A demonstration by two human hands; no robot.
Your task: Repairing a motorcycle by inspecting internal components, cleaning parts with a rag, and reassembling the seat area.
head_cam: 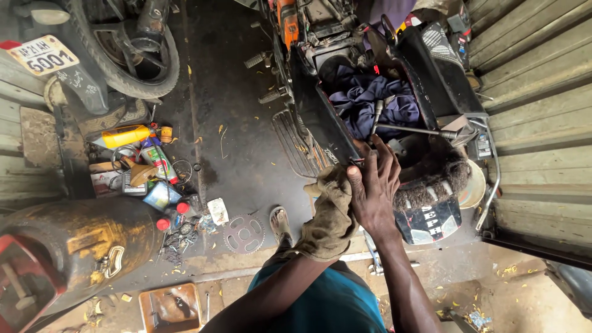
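— Fingers (385, 161) of the right hand (374, 188) are spread wide and pressed flat, reaching over the rim of the motorcycle's open seat compartment (320, 117). Nothing pinched between them that I can see.

— And the left?

— Left hand (330, 216) is just beside it, inside a worn tan work glove (333, 203), curled against the same black side panel. Whether it's clamped on the edge or only resting there, I cannot tell; the glove hides it.

— What's in that compartment?

— A crumpled blue cloth (364, 98), and lying on top of it a long metal T-handle wrench (410, 129), near the right fingertips but apart from them. Just beyond the hand, a furry dark seat cover (431, 179) hangs over the tail of the bike.

— Down on the floor?

— A sandalled foot (280, 225) on the oily concrete, a toothed chain sprocket (244, 233) right beside it. Further left, a clutter of small things: a yellow bottle (126, 135) on its side, a red-capped can (161, 163). Bottom left, a big rusty cylinder (86, 246). Top left, another bike's rear wheel (135, 55).
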